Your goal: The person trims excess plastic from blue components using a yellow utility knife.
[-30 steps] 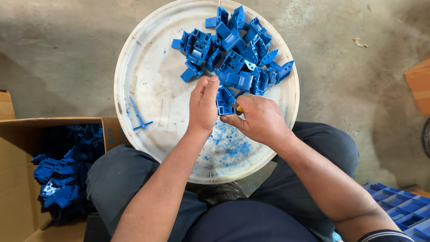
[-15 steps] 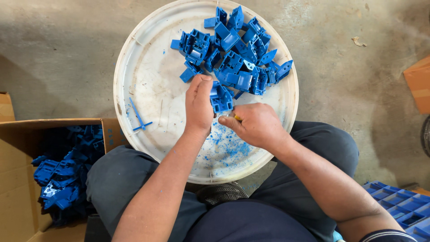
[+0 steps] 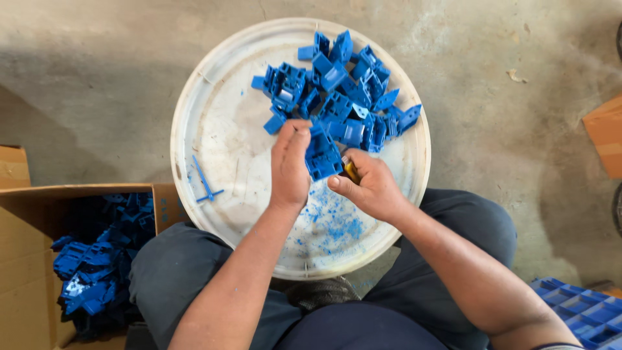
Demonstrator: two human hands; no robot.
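Observation:
A round white lid-like tray (image 3: 220,129) rests on my knees, with a pile of several blue plastic parts (image 3: 343,84) heaped on its far side. My left hand (image 3: 289,165) grips one blue plastic part (image 3: 322,155) from its left side, just above the tray's middle. My right hand (image 3: 366,188) is closed around a small yellow-handled tool (image 3: 350,171), whose tip sits against the held part. Blue shavings (image 3: 334,227) lie scattered on the tray below my hands. A thin blue sprue piece (image 3: 206,183) lies at the tray's left.
An open cardboard box (image 3: 26,259) at lower left holds several blue parts (image 3: 91,266). A blue crate (image 3: 580,311) shows at lower right, and a cardboard corner (image 3: 606,133) at the right edge. The floor is bare concrete (image 3: 97,78).
Both hands have shifted slightly away from the pile toward me, still working on the same blue part; the right hand's tool has moved along the part.

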